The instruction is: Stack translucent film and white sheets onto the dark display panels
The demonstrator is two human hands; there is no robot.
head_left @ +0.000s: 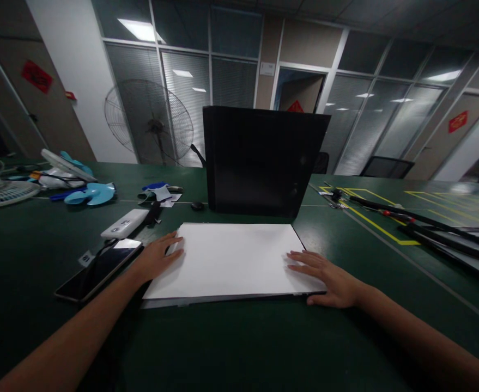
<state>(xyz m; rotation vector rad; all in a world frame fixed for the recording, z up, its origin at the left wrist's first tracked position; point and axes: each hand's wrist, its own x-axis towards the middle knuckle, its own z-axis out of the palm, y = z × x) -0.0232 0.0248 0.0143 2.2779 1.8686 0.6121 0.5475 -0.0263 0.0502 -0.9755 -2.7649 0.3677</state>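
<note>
A white sheet of paper lies flat in front of me, on top of a thin stack or board whose edge shows along the front and right. My left hand rests at the sheet's left edge, its fingers spread and fingertips touching the paper. On the opposite side, my right hand lies with fingers stretched over the right edge and the thumb lower, by the front right corner. Neither hand grips anything that I can see. Just behind the paper stands a large black box-shaped panel.
On the green table, a phone and a white power bank with a cable lie left. Blue fan blades and fan parts sit farther left. Black rods and yellow tape are at right. A standing fan is behind.
</note>
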